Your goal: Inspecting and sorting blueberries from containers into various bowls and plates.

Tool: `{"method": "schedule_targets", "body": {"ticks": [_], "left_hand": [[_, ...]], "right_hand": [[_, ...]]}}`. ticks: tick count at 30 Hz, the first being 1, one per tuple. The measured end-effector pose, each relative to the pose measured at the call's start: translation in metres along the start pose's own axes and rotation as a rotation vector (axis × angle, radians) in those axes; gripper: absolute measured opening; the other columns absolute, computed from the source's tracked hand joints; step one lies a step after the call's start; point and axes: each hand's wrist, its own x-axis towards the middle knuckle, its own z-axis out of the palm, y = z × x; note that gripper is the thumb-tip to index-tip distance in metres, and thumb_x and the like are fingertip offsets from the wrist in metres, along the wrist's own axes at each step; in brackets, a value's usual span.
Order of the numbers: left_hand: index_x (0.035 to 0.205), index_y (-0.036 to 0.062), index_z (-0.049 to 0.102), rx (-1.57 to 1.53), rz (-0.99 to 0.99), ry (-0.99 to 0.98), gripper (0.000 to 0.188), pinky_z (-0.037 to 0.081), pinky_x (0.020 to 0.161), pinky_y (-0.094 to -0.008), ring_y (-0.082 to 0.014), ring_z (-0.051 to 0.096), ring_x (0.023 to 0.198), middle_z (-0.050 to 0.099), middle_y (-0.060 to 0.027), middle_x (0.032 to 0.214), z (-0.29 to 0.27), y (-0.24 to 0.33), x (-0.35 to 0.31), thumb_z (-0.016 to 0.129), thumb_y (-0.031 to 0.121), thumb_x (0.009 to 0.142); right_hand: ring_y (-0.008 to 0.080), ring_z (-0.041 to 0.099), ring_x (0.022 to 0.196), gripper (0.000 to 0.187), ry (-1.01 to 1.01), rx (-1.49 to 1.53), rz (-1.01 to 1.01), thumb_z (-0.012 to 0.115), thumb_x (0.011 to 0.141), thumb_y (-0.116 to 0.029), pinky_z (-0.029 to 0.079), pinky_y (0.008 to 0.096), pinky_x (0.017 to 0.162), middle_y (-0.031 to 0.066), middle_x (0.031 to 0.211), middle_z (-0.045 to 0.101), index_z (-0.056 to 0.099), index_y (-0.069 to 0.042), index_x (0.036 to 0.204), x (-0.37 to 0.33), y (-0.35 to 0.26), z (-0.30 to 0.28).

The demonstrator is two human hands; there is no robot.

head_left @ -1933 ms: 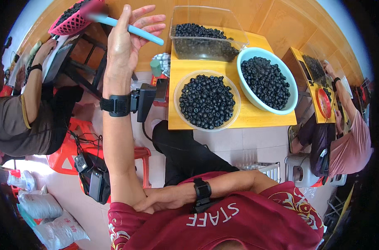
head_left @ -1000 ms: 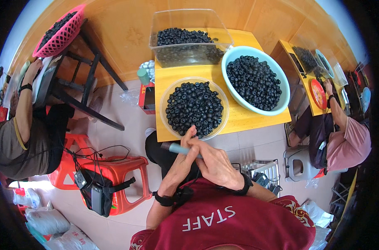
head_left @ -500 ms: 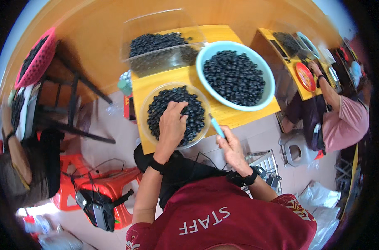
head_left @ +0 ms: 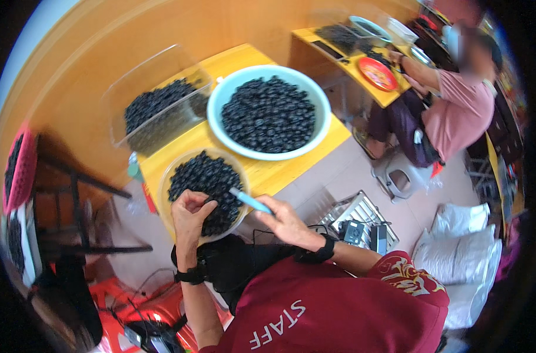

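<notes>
On the yellow table (head_left: 268, 182), a clear round bowl (head_left: 242, 170) holds a heap of small dark round pieces (head_left: 200, 176) that look like nuts or dried fruit. Over the bowl's near left part, my left hand (head_left: 189, 219) is closed, thumb and fingertips pinched together; what lies between them is too small to make out. My right hand (head_left: 286, 225) grips the light blue handle of a small knife (head_left: 255, 203). Its short blade points left over the bowl's right side, close to the dark pieces. Behind, a pale turquoise basin (head_left: 325, 117) is full of similar pieces.
A clear rectangular box (head_left: 119, 112) with more dark pieces stands at the table's far left. A person (head_left: 456, 117) in pink works at another table (head_left: 315, 38) at the right. White sacks (head_left: 456, 253) and a metal rack (head_left: 362, 209) stand at right; a red stool (head_left: 112, 317) lies lower left.
The view has swung right, so the table appears further left. My left hand has drawn back from the heap, its fingertips now pinched. The knife has come over the bowl, nearer my left hand.
</notes>
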Motion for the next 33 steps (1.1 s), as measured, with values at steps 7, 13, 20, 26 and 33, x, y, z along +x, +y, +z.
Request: {"method": "schedule_targets", "body": {"ticks": [7,13,20,26,33], "left_hand": [[0.103,0.0006,0.058,-1.066,-0.166,-0.059,0.022,0.048,0.065,-0.0211,-0.0117,0.059,0.075,0.062,-0.0084,0.087,0.001,-0.006,-0.035,0.061,0.003,0.081],[0.101,0.0034,0.058,-1.236,-0.248,-0.066,0.017,0.051,0.067,-0.0220,-0.0123,0.060,0.074,0.063,-0.0102,0.092,0.007,-0.026,-0.041,0.059,0.007,0.084],[0.104,0.0053,0.057,-1.275,-0.274,-0.071,0.022,0.054,0.069,-0.0219,-0.0161,0.062,0.078,0.060,-0.0109,0.096,0.006,-0.029,-0.044,0.060,0.005,0.083],[0.106,0.0048,0.056,-1.360,-0.239,-0.112,0.024,0.052,0.071,-0.0231,-0.0163,0.061,0.082,0.060,-0.0110,0.096,0.005,-0.046,-0.047,0.060,0.004,0.082],[0.100,0.0018,0.059,-1.325,-0.311,-0.049,0.016,0.053,0.072,-0.0242,-0.0159,0.063,0.080,0.063,-0.0112,0.092,0.007,-0.029,-0.051,0.057,0.004,0.084]], "right_hand": [[0.0087,0.046,0.069,0.017,-0.088,0.168,0.109,0.053,0.086,-0.012,0.040,0.0253,0.063,-0.0003,0.074,0.052,0.056,-0.002,0.099,0.011,-0.021,-0.001],[0.0102,0.048,0.066,0.022,-0.154,0.164,0.140,0.053,0.088,-0.015,0.042,0.0263,0.061,0.0005,0.076,0.055,0.056,-0.001,0.104,0.018,-0.032,0.003],[0.0267,0.057,0.066,0.019,0.042,-0.245,-0.284,0.056,0.084,-0.012,0.044,0.0356,0.060,0.0133,0.078,0.060,0.059,0.000,0.098,0.024,-0.020,0.000],[0.0317,0.059,0.071,0.017,-0.044,-0.450,-0.116,0.056,0.082,-0.010,0.045,0.0368,0.061,0.0155,0.083,0.060,0.059,0.000,0.096,0.024,-0.048,-0.002],[0.0275,0.058,0.063,0.019,0.032,-0.316,-0.356,0.057,0.082,-0.008,0.044,0.0340,0.056,0.0147,0.081,0.060,0.060,-0.002,0.099,0.025,-0.040,0.005]]}}
